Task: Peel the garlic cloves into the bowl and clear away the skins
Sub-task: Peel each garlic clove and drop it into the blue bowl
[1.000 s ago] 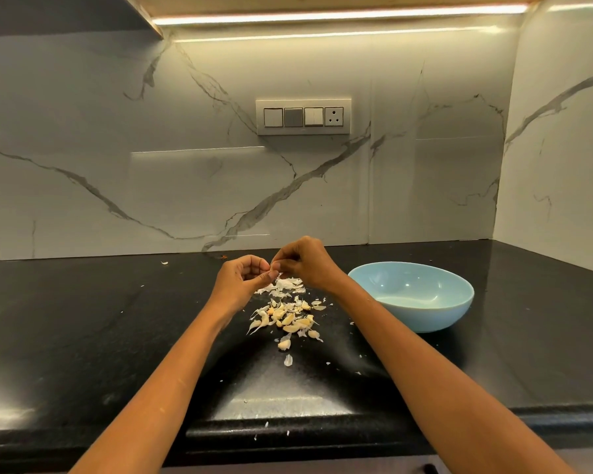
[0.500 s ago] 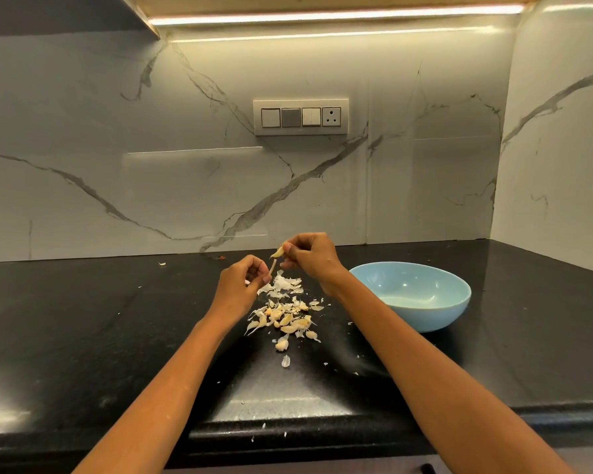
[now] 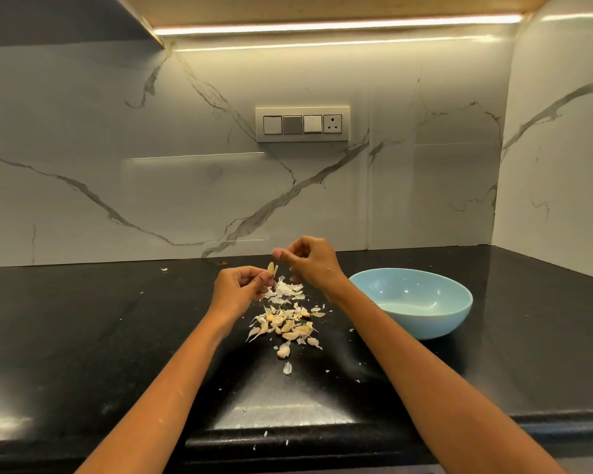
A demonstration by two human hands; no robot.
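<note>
Black speckled stone worktop (image 3: 83, 336), glossy at the front edge, backed by white grey-veined marble wall panels (image 3: 117, 186). Left hand (image 3: 238, 290) raised above the far end of the pile, fingers curled, thumb and forefinger pinching a small pale-yellow garlic clove (image 3: 272, 269) with a flap of skin standing off it. Right hand (image 3: 310, 260) just beside and slightly higher, apart from the clove, fingers curled, thumb and fingertips pressed together; whether a scrap of skin sits between them, cannot tell. Below both hands, a loose pile of yellowish garlic cloves (image 3: 288, 325) mixed with white papery skins (image 3: 288, 289) on the worktop, small flakes scattered toward the front edge. Right of the pile, near the right forearm, a round light-blue ceramic bowl (image 3: 452, 319) standing upright on the worktop, its visible inside bare. On the wall above, a white switch plate with three rockers and a socket (image 3: 302, 124).
</note>
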